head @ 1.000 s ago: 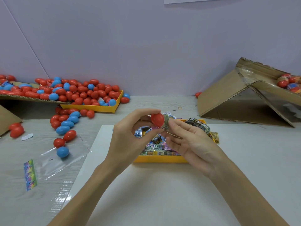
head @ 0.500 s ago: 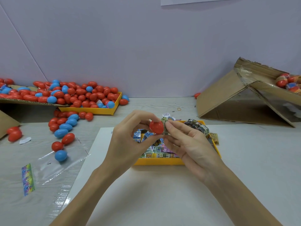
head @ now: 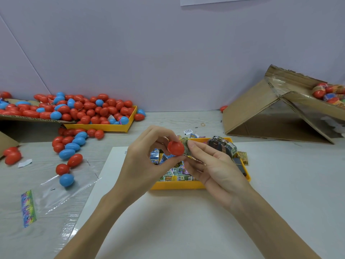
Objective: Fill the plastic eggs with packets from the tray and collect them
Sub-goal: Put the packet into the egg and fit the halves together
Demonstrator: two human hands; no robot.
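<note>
My left hand (head: 143, 157) pinches a red plastic egg half (head: 175, 148) between thumb and fingers, just above the yellow tray (head: 177, 186) of packets. My right hand (head: 212, 165) holds a patterned packet (head: 186, 147) with thumb and fingers, its end pressed against the egg half. Printed packets (head: 177, 175) fill the tray beneath both hands. A rubber-banded bundle of packets (head: 223, 145) lies at the tray's far right. Whether the other egg half sits in my right hand is hidden.
A far-left yellow tray (head: 119, 127) and cardboard hold many red and blue eggs; several loose eggs (head: 71, 148) trail toward a clear plastic bag (head: 61, 191). A tipped cardboard box (head: 276, 116) with wrapped eggs (head: 325, 93) stands at the right. A white sheet (head: 168, 221) covers the near table.
Both hands have stayed together over the tray, and the packet has been pressed closer against the red egg half. The view has shifted slightly.
</note>
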